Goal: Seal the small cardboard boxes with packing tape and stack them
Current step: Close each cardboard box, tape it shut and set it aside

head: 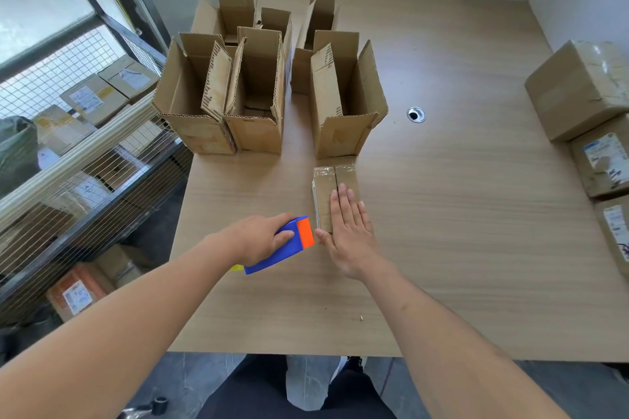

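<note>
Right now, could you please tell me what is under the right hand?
The right hand lies flat on a small closed cardboard box. Its centre seam shows beyond the fingertips; the part beneath the palm is hidden.

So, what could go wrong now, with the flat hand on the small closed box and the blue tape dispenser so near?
1. The orange front of the blue plastic tape dispenser points at the right hand; its thumb could get nicked.
2. That open palm only presses the small brown cardboard box, so it may slide.
3. The top seam looks open; tape might miss it.

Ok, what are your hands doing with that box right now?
Left hand grips blue-and-orange tape dispenser. Right hand flat on small closed box, flaps shut. Open boxes stand behind, nothing blocking.
</note>
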The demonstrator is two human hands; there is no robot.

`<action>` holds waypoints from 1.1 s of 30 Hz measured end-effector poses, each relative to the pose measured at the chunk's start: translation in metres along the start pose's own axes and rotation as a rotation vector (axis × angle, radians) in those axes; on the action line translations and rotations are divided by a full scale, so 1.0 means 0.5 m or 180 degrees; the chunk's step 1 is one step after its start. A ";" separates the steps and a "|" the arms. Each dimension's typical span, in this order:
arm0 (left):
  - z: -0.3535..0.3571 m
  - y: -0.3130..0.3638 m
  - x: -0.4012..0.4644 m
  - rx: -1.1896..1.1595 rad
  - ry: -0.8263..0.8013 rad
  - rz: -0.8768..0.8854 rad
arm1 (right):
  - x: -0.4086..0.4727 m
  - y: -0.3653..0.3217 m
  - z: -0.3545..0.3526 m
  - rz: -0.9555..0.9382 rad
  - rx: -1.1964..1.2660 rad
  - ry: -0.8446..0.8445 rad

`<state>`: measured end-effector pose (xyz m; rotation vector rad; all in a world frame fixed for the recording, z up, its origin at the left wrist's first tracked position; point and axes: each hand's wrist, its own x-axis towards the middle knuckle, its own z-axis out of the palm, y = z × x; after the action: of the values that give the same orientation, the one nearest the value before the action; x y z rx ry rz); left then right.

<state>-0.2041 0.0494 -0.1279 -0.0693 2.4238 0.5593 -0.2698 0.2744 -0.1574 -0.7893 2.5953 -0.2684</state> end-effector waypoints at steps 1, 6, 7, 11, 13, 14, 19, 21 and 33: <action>0.001 0.009 0.010 -0.0038 -0.0045 -0.0079 | 0.001 0.000 0.001 0.0014 -0.0038 0.0007; 0.004 -0.013 0.025 0.0087 -0.0109 -0.0594 | 0.000 -0.005 0.001 0.0061 -0.0118 -0.0023; 0.003 -0.021 0.022 -0.0056 0.0016 -0.0571 | 0.000 -0.005 0.001 0.0071 -0.0127 0.0011; 0.003 -0.031 0.015 -0.0191 0.0479 -0.0527 | 0.000 -0.009 0.015 0.0093 -0.0155 0.0170; 0.011 -0.028 0.020 -0.0095 0.0663 -0.0555 | 0.000 -0.016 0.020 0.0164 -0.0139 0.0361; 0.017 -0.027 0.021 -0.0082 0.0738 -0.0593 | 0.002 -0.022 0.021 0.0218 -0.0087 0.0480; 0.062 -0.018 0.017 -0.0129 0.0858 -0.0771 | 0.010 -0.045 0.032 0.0497 -0.0156 0.0799; 0.075 -0.009 0.016 -0.0054 0.0927 -0.0805 | 0.011 -0.040 0.039 0.0454 -0.0251 0.0884; 0.033 0.062 0.016 0.0814 0.1270 -0.1040 | -0.011 0.018 -0.016 -0.0125 -0.0090 0.0221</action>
<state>-0.2064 0.0853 -0.1327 -0.4998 2.7665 0.0881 -0.2734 0.2855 -0.1511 -0.8558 2.6559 -0.2760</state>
